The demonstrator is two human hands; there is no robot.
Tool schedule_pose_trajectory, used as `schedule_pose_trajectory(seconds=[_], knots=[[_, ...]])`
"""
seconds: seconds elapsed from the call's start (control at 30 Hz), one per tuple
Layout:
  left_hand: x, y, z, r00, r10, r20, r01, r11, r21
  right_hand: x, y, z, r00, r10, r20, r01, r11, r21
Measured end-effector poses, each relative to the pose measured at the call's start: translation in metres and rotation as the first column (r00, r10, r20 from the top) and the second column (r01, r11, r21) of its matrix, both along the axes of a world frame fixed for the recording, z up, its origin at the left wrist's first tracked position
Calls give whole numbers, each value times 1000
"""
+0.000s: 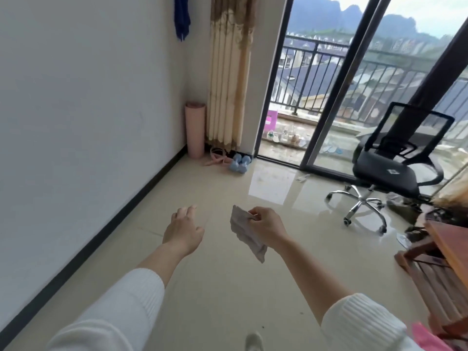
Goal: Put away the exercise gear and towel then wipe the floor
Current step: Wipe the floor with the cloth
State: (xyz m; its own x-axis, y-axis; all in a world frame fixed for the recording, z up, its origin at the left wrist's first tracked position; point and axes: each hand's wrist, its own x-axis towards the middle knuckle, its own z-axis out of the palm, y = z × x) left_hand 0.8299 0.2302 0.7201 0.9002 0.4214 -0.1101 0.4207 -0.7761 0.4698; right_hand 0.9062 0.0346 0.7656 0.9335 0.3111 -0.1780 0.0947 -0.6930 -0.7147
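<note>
Over the pale tiled floor, head view: both forearms reach forward in white ribbed sleeves. Left hand empty, palm down, fingers loosely spread, above bare tile and touching nothing. Right hand pinches a crumpled grey-white cloth between thumb and fingertips; cloth hangs down below the hand, clear of the floor. Far corner of the floor, where the white wall meets the curtain: rolled pink mat standing upright against the wall. Just right of it, at the curtain foot, a pink looped band lies on the tile, and beside that a pair of light blue dumbbells, side by side, near the sliding door's frame. Blue towel hangs high on the wall, left of the curtain, top cut off by the frame edge. Right side of the floor: black mesh office chair on a chrome star base, near the glass door. Bottom right corner: edge of reddish wooden furniture. Balcony railing and rooftops visible through the glass.
</note>
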Motion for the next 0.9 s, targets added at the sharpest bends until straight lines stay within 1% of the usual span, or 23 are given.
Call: schedule_pose_trajectory(seconds=[0.13,0.3,0.37,0.6,0.77,0.9], knots=[[95,4,-16,996,88,-30,-90,994,-55,111,16,-10,996,88,31,-87,995,-40],[189,15,-33,975,212,-71,-219,970,-109,237,48,-25,975,221,-14,-221,969,-114],[215,24,-40,966,244,-81,-252,961,-115,277,66,-32,965,262,-28,-264,957,-120],[299,97,-92,895,421,-147,-441,883,-159,391,168,-84,882,457,-113,-470,871,-143],[366,157,-138,842,499,-206,-537,814,-220,468,246,-125,829,528,-184,-558,803,-208],[413,199,-172,808,547,-218,-588,771,-246,525,309,-159,797,565,-213,-603,761,-239]])
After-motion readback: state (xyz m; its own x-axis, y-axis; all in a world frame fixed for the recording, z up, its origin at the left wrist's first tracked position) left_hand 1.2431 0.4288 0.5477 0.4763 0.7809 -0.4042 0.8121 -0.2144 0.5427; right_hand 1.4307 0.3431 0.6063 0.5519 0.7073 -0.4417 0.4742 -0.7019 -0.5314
